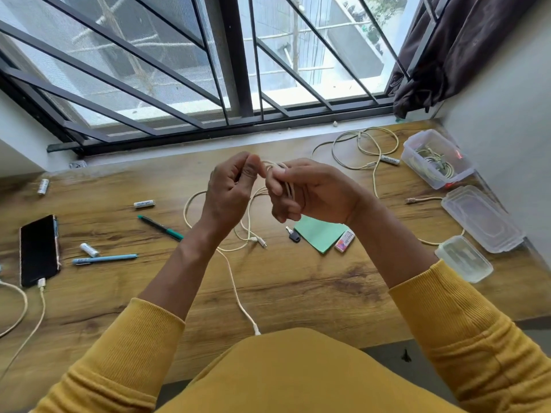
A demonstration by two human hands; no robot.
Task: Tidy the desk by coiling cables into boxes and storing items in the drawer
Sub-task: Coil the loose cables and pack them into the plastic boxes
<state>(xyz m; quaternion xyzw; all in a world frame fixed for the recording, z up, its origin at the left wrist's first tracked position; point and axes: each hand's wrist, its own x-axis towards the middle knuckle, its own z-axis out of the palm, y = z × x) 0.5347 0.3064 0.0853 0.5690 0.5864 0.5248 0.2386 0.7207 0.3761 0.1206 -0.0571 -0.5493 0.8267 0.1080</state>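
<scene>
My right hand (301, 192) covers most of the cable (286, 186) coiled round its fingers (275, 190). My left arm hides part of the loose cord (238, 296) on the bench (298, 281). Box (436, 158) contents blur behind plastic. Phone cable (18, 305) leaves the left edge.

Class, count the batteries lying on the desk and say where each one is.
4. One battery at the far left edge, one above the green pen, one beside the blue pen, one next to the open box. Others may be hidden.

hands raised together (259, 189), fingers curled
</scene>
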